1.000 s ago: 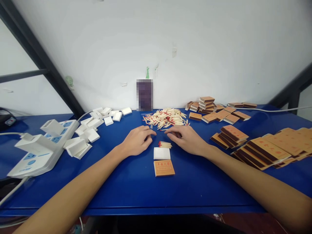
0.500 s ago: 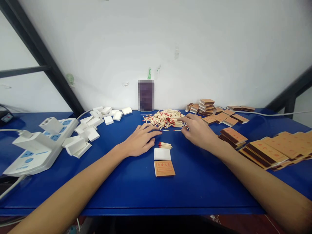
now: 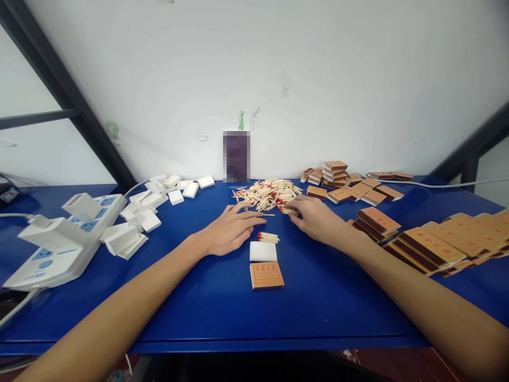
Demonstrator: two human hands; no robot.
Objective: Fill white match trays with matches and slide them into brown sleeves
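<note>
My left hand (image 3: 227, 229) rests on the table with its fingers stretched out, the fingertips beside a single loose match (image 3: 269, 215). At the front right of a heap of red-tipped matches (image 3: 270, 192), my right hand (image 3: 316, 215) has its fingers curled in, closed on several matches (image 3: 287, 210). Between the hands and nearer to me lies a small row of matches (image 3: 268, 237), heads to the left. Just below it is a white matchbox tray (image 3: 263, 252). An orange matchbox sleeve (image 3: 267, 275) lies in front of that tray.
White trays (image 3: 149, 199) are scattered at the left, beside a white power strip (image 3: 67, 239) with plugs and cables. Orange sleeves (image 3: 335, 172) are piled at the back right, and more sleeves (image 3: 441, 244) lie in rows at the right. A blurred dark panel (image 3: 236, 156) stands against the wall.
My right hand has drawn slightly toward me and left, its fingers curling in on matches at the heap's edge. A sleeve behind it now shows. My left hand has barely moved.
</note>
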